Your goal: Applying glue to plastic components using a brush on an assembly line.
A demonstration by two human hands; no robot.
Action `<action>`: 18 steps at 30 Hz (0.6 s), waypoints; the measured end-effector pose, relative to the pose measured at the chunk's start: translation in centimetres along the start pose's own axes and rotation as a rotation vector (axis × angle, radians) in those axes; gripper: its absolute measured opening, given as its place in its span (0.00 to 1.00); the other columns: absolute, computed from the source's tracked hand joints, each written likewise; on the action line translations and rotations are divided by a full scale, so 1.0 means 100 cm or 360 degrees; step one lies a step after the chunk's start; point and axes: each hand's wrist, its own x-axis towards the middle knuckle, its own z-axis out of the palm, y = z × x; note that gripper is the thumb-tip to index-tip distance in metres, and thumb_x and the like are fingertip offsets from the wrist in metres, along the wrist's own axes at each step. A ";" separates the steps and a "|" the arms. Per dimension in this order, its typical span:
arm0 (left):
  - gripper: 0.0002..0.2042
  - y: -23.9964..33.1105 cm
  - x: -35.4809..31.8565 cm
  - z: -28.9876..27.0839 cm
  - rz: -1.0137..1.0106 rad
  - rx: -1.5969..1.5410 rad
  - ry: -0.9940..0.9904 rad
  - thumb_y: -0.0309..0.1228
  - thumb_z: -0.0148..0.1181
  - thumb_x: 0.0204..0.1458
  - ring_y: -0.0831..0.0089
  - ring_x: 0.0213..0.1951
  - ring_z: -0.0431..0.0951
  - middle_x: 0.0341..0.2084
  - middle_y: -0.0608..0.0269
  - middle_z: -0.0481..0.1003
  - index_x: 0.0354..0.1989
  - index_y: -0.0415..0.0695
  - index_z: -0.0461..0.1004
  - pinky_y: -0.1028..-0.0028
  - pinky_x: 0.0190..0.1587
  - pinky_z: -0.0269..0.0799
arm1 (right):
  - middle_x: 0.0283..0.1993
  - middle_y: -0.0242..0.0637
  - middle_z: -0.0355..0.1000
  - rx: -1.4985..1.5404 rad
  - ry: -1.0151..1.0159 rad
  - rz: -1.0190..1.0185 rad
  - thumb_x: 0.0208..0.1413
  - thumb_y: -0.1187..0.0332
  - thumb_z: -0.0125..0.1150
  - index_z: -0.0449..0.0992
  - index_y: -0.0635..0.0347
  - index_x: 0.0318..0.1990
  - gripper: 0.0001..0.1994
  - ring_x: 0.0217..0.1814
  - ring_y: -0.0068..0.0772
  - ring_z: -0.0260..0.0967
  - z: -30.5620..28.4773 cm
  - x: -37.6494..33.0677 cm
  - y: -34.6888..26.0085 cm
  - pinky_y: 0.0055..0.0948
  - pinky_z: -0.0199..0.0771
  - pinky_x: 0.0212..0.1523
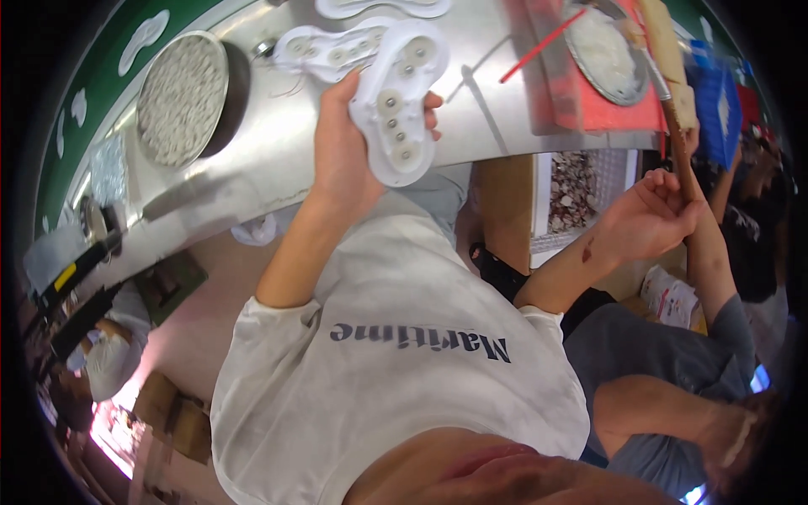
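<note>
Left hand (345, 156) grips a white studded shoe sole (400, 101) by its edge, right hand (652, 215) closed on a brush handle (680, 139); advise steadying the sole flat before brushing.

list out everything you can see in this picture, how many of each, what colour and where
White shoe sole: one, white with round studs, held up in the left hand over the metal table.
More white soles: at least two, white, lying on the table beyond the held one.
Metal table: one, silver, across the top.
Round pan of small pale pieces: one, grey-white, upper left on the table.
Red tray: one, red, upper right.
Round dish of white material: one, on the red tray.
Brush: one, wooden handle, held in the right hand.
Another person: one, grey clothes, lower right.
Left hand: one, gripping the sole.
Right hand: one, closed round the brush handle.
</note>
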 end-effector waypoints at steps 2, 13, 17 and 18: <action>0.28 0.003 -0.001 -0.004 0.0029 0.0003 0.0036 0.46 0.27 0.58 0.67 0.32 0.75 0.32 0.50 0.74 0.51 0.35 0.65 0.67 0.38 0.73 | 0.26 0.41 0.72 0.0013 -0.0119 0.0059 0.61 0.57 0.42 0.72 0.69 0.37 0.20 0.26 0.27 0.67 0.011 -0.027 0.003 0.26 0.69 0.28; 0.25 0.021 -0.022 -0.039 0.0289 -0.0074 -0.0091 0.48 0.31 0.58 0.69 0.32 0.73 0.31 0.53 0.72 0.54 0.41 0.62 0.64 0.37 0.73 | 0.22 0.55 0.71 -0.0201 -0.0938 -0.0174 0.59 0.61 0.44 0.67 0.73 0.39 0.18 0.20 0.46 0.70 0.054 -0.103 0.022 0.37 0.76 0.23; 0.26 0.024 -0.027 -0.047 0.0326 -0.0076 -0.0161 0.49 0.31 0.58 0.69 0.31 0.73 0.31 0.53 0.72 0.55 0.42 0.61 0.63 0.37 0.74 | 0.22 0.57 0.70 -0.0197 -0.1137 -0.0302 0.59 0.63 0.46 0.67 0.74 0.39 0.17 0.20 0.47 0.71 0.060 -0.110 0.025 0.38 0.76 0.24; 0.26 0.025 -0.028 -0.049 0.0336 -0.0072 -0.0217 0.49 0.29 0.59 0.67 0.33 0.72 0.33 0.52 0.70 0.56 0.43 0.59 0.63 0.38 0.72 | 0.22 0.57 0.70 -0.0201 -0.1140 -0.0297 0.59 0.63 0.46 0.67 0.74 0.39 0.17 0.20 0.47 0.71 0.061 -0.112 0.025 0.38 0.76 0.24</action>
